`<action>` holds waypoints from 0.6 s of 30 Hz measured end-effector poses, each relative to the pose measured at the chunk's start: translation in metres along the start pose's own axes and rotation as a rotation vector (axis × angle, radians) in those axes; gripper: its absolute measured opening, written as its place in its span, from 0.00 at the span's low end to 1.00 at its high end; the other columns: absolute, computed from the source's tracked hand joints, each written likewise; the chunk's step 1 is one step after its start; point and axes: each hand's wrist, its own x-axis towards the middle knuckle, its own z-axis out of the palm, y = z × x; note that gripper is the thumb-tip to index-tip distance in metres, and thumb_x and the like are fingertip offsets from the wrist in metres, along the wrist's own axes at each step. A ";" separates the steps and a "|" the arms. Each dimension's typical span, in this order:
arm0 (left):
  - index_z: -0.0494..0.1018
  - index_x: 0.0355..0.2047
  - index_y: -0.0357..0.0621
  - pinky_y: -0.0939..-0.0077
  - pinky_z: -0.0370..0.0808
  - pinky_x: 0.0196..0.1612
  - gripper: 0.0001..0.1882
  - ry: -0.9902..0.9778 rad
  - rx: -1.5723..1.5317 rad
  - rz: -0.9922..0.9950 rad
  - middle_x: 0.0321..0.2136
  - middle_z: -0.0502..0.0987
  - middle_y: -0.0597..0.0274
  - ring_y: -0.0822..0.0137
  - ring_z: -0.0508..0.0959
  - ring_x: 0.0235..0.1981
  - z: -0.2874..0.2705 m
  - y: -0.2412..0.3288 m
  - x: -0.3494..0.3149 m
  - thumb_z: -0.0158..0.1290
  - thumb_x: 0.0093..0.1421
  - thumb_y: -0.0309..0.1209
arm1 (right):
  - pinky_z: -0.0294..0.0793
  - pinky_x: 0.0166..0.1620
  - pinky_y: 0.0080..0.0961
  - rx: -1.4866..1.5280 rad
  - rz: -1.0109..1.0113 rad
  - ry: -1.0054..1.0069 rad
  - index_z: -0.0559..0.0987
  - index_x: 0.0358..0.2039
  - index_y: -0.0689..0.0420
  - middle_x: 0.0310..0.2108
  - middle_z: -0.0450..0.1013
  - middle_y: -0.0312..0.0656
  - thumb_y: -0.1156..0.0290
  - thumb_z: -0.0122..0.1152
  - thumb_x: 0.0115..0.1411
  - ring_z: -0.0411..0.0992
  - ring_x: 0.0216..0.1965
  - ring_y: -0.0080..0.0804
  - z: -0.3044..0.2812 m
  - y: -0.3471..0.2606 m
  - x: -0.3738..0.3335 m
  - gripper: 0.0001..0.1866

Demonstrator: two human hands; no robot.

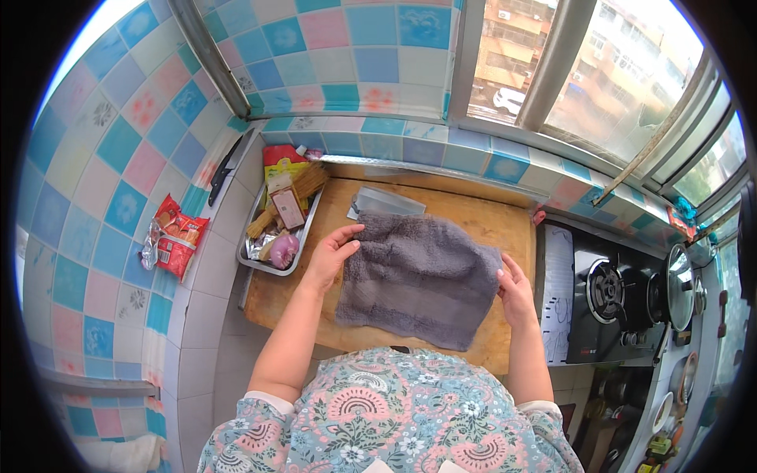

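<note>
The grey towel [418,276] is positioned over the middle of the wooden table [493,206], spanning from near the far edge toward the near edge. Its surface is rippled along the far side. The left hand [327,256] contacts the towel's left edge close to its far left corner; its grip is narrow, thumb and index fingertip close together. The right hand [516,292] is at the towel's right side, fingers bent and grip narrow. Whether either hand pinches the fabric cannot be told.

Concealed areas: the towel's underside, the wood beneath it, and part of a translucent grey item [390,201] near the table's far edge, which the towel overlaps. The patterned garment [394,410] covers part of the table's near edge and is cut off by the lower border of the view. A metal tray [276,272] is at the table's left edge; its overlapping contents include a purple onion [284,251] and a small box [288,209], with the tray floor largely covered. Beyond the table's right edge is a black stove [603,292].

Labelling: the box and the red packets [180,244] at the left wall carry print, too small to read reliably.
</note>
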 end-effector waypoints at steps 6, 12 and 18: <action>0.70 0.43 0.41 0.84 0.65 0.46 0.14 0.148 0.037 0.125 0.37 0.71 0.70 0.78 0.69 0.39 0.000 0.013 -0.014 0.56 0.56 0.25 | 0.66 0.35 0.13 -0.055 -0.195 -0.063 0.60 0.60 0.61 0.35 0.72 0.35 0.81 0.52 0.53 0.67 0.32 0.16 0.013 -0.019 -0.018 0.31; 0.71 0.43 0.39 0.85 0.67 0.44 0.13 0.075 0.038 0.082 0.34 0.73 0.70 0.79 0.70 0.37 0.012 0.039 -0.038 0.54 0.58 0.27 | 0.67 0.48 0.21 -0.177 -0.088 -0.249 0.66 0.56 0.63 0.37 0.71 0.38 0.81 0.53 0.53 0.69 0.40 0.23 0.019 -0.016 -0.025 0.27; 0.73 0.37 0.40 0.86 0.66 0.39 0.07 0.021 0.131 0.069 0.31 0.73 0.72 0.81 0.70 0.34 0.017 0.043 -0.054 0.52 0.60 0.28 | 0.65 0.53 0.24 -0.487 -0.077 -0.243 0.62 0.59 0.61 0.46 0.67 0.40 0.67 0.60 0.58 0.66 0.48 0.26 0.027 0.024 -0.021 0.30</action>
